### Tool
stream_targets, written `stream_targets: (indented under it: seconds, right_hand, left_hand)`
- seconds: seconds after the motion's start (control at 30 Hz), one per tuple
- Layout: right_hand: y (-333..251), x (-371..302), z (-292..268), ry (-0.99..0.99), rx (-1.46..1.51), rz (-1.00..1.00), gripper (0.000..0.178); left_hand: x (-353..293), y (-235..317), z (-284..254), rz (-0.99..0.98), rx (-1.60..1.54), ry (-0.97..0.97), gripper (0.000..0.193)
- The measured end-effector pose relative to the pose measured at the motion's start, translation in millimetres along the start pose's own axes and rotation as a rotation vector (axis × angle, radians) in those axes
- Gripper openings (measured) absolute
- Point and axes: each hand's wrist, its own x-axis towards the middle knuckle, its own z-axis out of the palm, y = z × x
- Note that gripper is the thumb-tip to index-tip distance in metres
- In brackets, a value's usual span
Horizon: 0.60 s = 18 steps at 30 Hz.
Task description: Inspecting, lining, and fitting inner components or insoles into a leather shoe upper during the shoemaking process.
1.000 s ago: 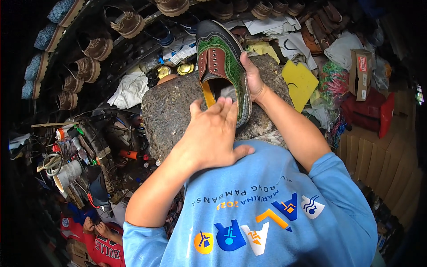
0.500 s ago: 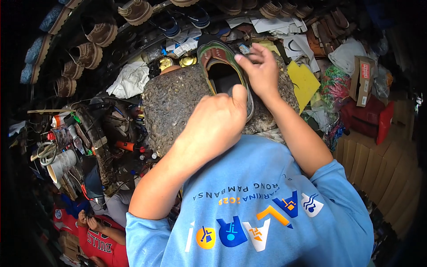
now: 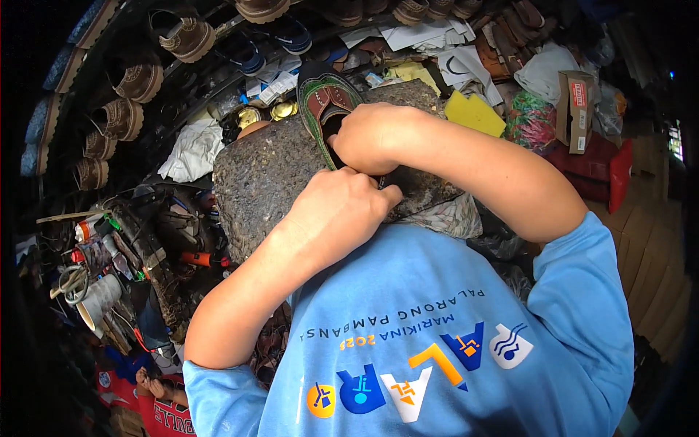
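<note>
A low shoe (image 3: 336, 98) with a black toe, green sides and a brown laced-style upper lies on a rough dark stone block (image 3: 251, 178), its toe pointing away from me. My left hand (image 3: 342, 207) is closed round the heel end, which it mostly hides. My right hand (image 3: 375, 137) is curled over the shoe's opening with its thumb dipping inside. The other fingers of that hand are bent under and hidden, so what they pinch does not show.
Brown shoes (image 3: 138, 79) line a rack at the far left. A yellow sheet (image 3: 475, 114), a crumpled white cloth (image 3: 193, 149) and gold tins (image 3: 284, 110) surround the block. Tools and a white roll (image 3: 100, 300) crowd the left. A person in red (image 3: 166, 408) sits lower left.
My right hand has moved from beside the shoe's right edge onto its opening, its elbow swinging outward. My left hand has slid back toward the heel. The view has shifted slightly.
</note>
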Motion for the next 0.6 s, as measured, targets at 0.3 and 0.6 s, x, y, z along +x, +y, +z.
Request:
stream_targets:
  seconds: [0.3, 0.6]
  right_hand:
    - [3, -12, 0, 0.106, 0.171, 0.052, 0.030]
    - [-26, -80, 55, 0.539, 0.439, -0.082, 0.016]
  left_hand:
    - [-4, -21, 6, 0.061, -0.158, 0.086, 0.041]
    - [-13, -18, -53, -0.188, -0.002, 0.271, 0.034]
